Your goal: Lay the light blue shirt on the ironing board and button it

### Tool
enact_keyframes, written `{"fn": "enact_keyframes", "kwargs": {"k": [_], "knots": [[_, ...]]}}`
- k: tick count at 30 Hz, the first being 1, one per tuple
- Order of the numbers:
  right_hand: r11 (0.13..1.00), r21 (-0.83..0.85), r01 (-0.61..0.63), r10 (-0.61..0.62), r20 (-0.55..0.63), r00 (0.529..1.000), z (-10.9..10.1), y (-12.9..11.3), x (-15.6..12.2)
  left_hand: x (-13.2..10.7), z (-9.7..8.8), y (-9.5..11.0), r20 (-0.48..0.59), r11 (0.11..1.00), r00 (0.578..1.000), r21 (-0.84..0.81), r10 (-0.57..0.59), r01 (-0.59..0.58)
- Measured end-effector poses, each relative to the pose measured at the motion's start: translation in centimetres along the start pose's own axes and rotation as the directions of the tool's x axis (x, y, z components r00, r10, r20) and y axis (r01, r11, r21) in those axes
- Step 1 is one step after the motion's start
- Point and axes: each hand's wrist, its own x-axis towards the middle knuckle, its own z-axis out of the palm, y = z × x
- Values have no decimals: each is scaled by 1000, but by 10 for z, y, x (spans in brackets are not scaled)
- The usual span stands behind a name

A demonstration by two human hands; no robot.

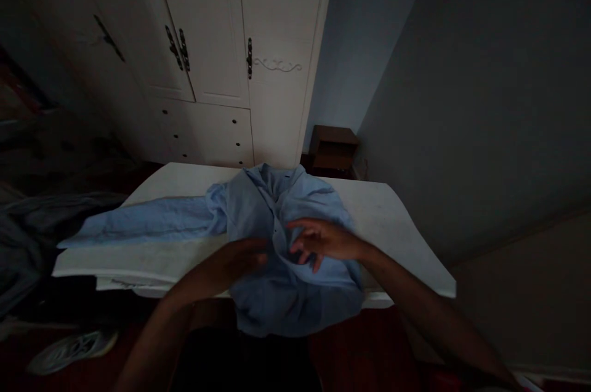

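Note:
A light blue button shirt point(286, 220) lies front-up on a white table point(397, 220), one sleeve stretched out to the left and its hem hanging over the near edge. My left hand point(235, 263) rests on the shirt's front near the button line, fingers curled against the cloth. My right hand point(323, 241) hovers just over the middle of the shirt, fingers apart and bent, holding nothing that I can make out. The room is dim.
A white wardrobe point(231, 53) with dark handles stands behind the table. A small brown cabinet point(333, 149) sits in the corner. Dark bedding point(32, 226) lies at the left, and a shoe point(74, 349) is on the floor.

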Motion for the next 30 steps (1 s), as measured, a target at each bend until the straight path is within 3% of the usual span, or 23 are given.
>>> {"fn": "enact_keyframes", "kwargs": {"k": [1, 3, 4, 6, 7, 8, 10, 12, 13, 17, 20, 22, 25, 30], "knots": [[1000, 3, 20, -19, -99, 995, -12, 6, -1, -2, -14, -7, -22, 999, 999, -38, -33, 32], [996, -74, 58, -80, -329, 941, -45, 22, -6, -4, -46, -23, -193, 994, 979, -92, -68, 50], [988, -144, 52, -111, -449, 887, -63, 31, -8, -3, -61, -32, -308, 997, 949, -61, -67, 50], [960, -278, -34, -172, -680, 713, -96, 50, -12, 4, -87, -51, -507, 991, 862, 107, -10, 74], [938, -329, -111, -192, -756, 626, -110, 59, -13, 10, -95, -59, -580, 973, 814, 200, 26, 112], [931, -334, -149, -187, -786, 589, -120, 68, -15, 15, -100, -66, -621, 948, 782, 279, 57, 153], [919, -324, -226, -153, -819, 553, -133, 82, -20, 27, -97, -72, -617, 903, 780, 388, 106, 184], [920, -287, -266, -89, -816, 571, -136, 88, -27, 37, -79, -67, -532, 889, 831, 444, 160, 113], [930, -260, -259, -53, -794, 606, -134, 88, -30, 41, -66, -62, -475, 881, 856, 469, 202, 53], [987, -147, -71, -13, -504, 864, -118, 75, -44, 60, -2, -33, -217, 804, 928, 581, 302, -126], [994, -105, 2, -33, -298, 954, -102, 62, -51, 78, 31, -19, -159, 733, 963, 679, 217, -53], [997, -77, -32, 10, -266, 964, -93, 57, -56, 90, 40, -19, -130, 695, 982, 719, 136, -1], [993, -74, -96, 62, -374, 925, -84, 50, -63, 100, 39, -29, -35, 643, 999, 766, 26, 10], [981, -174, -90, -29, -582, 812, -91, 11, -80, 99, 21, -51, 61, 607, 996, 790, 66, -89]]}}
